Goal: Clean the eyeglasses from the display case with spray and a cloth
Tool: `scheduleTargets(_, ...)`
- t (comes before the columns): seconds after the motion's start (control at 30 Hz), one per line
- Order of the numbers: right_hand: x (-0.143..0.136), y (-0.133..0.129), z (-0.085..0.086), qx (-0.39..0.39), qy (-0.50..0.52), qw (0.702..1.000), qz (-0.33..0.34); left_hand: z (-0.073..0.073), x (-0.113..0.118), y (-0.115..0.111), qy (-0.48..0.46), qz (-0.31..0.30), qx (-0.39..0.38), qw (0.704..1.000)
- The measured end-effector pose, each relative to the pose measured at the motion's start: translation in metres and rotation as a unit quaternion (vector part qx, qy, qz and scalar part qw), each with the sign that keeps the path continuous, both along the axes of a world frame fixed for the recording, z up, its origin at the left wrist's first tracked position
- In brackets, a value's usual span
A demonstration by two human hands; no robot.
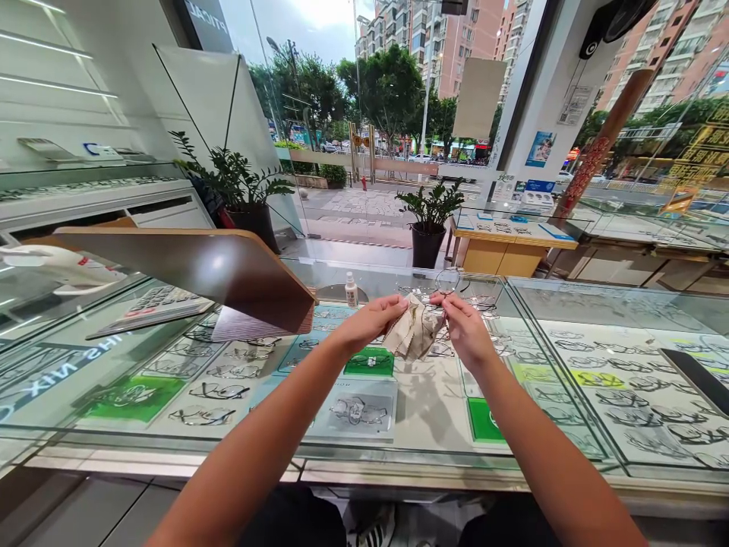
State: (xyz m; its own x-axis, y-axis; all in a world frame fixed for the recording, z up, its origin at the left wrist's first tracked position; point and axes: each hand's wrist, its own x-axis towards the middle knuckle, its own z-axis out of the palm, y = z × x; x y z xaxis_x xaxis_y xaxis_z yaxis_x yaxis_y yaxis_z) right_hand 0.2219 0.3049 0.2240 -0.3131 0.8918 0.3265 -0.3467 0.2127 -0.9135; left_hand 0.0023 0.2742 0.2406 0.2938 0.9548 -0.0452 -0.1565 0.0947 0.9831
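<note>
Over the glass display counter, my left hand pinches the upper left edge of a crumpled beige cloth. Thin-framed glasses are held at the cloth's right side by my right hand, its fingers closed on the frame and close against the cloth. One round lens rises above the right fingertips. Part of the glasses is hidden behind the fingers and cloth. Just behind my left hand, a small white spray bottle stands upright on the counter.
Rows of spectacles lie under the glass counter. At left are a tilted brown-edged board and a calculator. A dark phone lies at right. Potted plants stand beyond the counter.
</note>
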Motion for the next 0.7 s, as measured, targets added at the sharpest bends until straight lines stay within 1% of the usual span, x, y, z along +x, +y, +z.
scheduleTargets(0.13, -0.003, -0.003, 0.000, -0.035, 0.001, 0.999, 0.030, -0.007, 0.005, -0.001, -0.004, -0.016, 0.002, 1.000)
scheduleTargets(0.37, -0.009, -0.010, 0.000, -0.069, 0.000, 0.995, 0.067, -0.013, 0.014, -0.003, -0.006, 0.009, 0.024, 1.000)
scheduleTargets(0.5, -0.011, -0.012, -0.001, -0.092, 0.017, 0.993, 0.065, -0.014, 0.017, -0.003, -0.022, 0.004, 0.023, 0.999)
scheduleTargets(0.7, -0.012, -0.014, -0.001, -0.097, 0.031, 0.993, 0.062, -0.015, 0.022, -0.003, -0.058, -0.030, 0.010, 0.998)
